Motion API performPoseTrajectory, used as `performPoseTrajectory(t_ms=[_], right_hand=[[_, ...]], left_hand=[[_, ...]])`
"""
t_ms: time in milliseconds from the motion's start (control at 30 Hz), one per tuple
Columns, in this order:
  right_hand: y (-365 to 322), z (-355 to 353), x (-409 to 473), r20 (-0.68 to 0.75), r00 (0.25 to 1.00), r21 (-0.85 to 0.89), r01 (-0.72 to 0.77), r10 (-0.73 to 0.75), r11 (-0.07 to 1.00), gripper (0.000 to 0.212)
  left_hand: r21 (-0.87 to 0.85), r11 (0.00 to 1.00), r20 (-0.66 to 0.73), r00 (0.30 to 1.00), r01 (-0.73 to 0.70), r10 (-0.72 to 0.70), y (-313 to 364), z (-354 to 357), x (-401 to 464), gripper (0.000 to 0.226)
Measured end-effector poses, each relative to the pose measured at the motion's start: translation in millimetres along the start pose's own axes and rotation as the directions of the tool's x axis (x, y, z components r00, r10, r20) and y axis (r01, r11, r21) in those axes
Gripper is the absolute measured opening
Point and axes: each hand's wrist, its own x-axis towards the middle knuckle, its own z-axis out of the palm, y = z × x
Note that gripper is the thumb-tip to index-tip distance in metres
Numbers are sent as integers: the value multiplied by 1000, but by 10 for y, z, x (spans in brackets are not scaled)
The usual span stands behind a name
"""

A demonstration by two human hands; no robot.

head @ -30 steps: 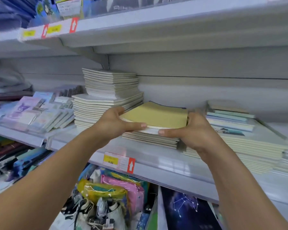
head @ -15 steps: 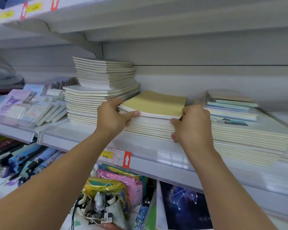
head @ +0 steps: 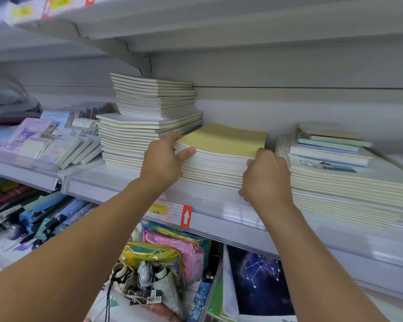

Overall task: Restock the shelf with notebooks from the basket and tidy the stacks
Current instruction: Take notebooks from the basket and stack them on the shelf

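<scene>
The middle stack of thin cream-paged notebooks with a plain tan top cover [head: 221, 156] sits on the white metal shelf [head: 126, 180], between a taller two-tier pile of cream notebooks [head: 149, 126] on its left and a lower, wider pile of cream notebooks topped with pastel pads [head: 342, 175] on its right. Both hands bracket this middle stack. The left hand [head: 163, 162] holds its front left corner, thumb laid along the front page edges and the other fingers curled round the left side, into the gap beside the tall pile. The right hand [head: 266, 175] presses on the front right corner with fingers curled narrow against the page edges; whether they wrap behind the corner cannot be seen.

The stack lies directly between the two hands and just beyond them, its long axis running away from the person toward the shelf's back wall. Neither hand is clearly nearer, so squaring it probably calls for an even squeeze inward and a push straight back.

No basket is in view; below the shelf hang clear-wrapped colourful pouches [head: 170, 252]
</scene>
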Motion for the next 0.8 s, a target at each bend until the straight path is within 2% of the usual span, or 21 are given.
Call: performPoseTrajectory(t_ms=[133, 167, 233, 267, 333, 367, 400, 433, 467, 500, 533, 567, 600, 633, 700, 733, 800], right_hand=[[4, -29, -27, 75, 997, 26, -12, 11, 1000, 22], [-13, -44, -77, 69, 998, 41, 0, -3, 999, 29], [-94, -98, -268, -53, 993, -17, 103, -104, 995, 41], [-151, -129, -409, -153, 967, -68, 196, -205, 978, 43], [-285, -156, -765, -341, 837, -96, 423, -429, 901, 34], [-333, -112, -969, -377, 777, -55, 524, -504, 850, 28], [-352, 6, -1157, -346, 757, 19, 596, -554, 803, 22], [-353, 169, -1348, -239, 772, 119, 626, -589, 771, 18], [-341, 388, -1541, -57, 790, 213, 607, -611, 766, 18], [-298, 642, -1749, 178, 765, 284, 563, -619, 776, 20], [-239, 907, -1973, 425, 670, 319, 518, -609, 793, 22], [-145, 1174, -2227, 647, 513, 323, 487, -565, 811, 23], [-12, 1416, -2495, 799, 334, 311, 481, -499, 820, 25], [162, 1635, -2761, 891, 188, 279, 490, -412, 826, 30], [572, 1972, -3264, 981, -6, 162, 575, -194, 802, 59], [788, 2095, -3469, 996, -53, 87, 625, -69, 776, 77], [1162, 2248, -3756, 994, -71, -17, 656, 84, 754, 99]], left_hand=[[-122, 990, 159, 986, 76, -56, 50, -160, -90, 57], [-174, 982, 167, 985, 68, -39, 61, -234, -172, 58], [-223, 975, 88, 995, -18, 39, 38, -416, -402, 57], [-223, 972, 24, 996, -77, 84, -7, -521, -555, 53], [-215, 966, -56, 990, -142, 133, -177, -729, -901, 43], [-213, 970, -41, 993, -119, 113, -303, -832, -1101, 38], [-208, 976, 12, 998, -58, 62, -450, -928, -1302, 33], [-186, 982, 102, 995, 37, -18, -615, -1012, -1522, 28], [-129, 982, 216, 971, 137, -107, -799, -1088, -1746, 23], [-45, 975, 329, 924, 219, -192, -1000, -1166, -1993, 18], [52, 959, 425, 863, 277, -272, -1205, -1248, -2261, 15], [156, 936, 502, 790, 317, -351, -1384, -1345, -2542, 15], [251, 907, 562, 713, 337, -420, -1538, -1437, -2813, 17], [357, 874, 609, 628, 329, -485, -1680, -1504, -3061, 22], [577, 799, 673, 455, 171, -583, -1876, -1561, -3423, 33], [627, 776, 695, 402, 68, -596, -1942, -1549, -3524, 38], [596, 801, 736, 367, 49, -569, -1970, -1468, -3643, 44]])
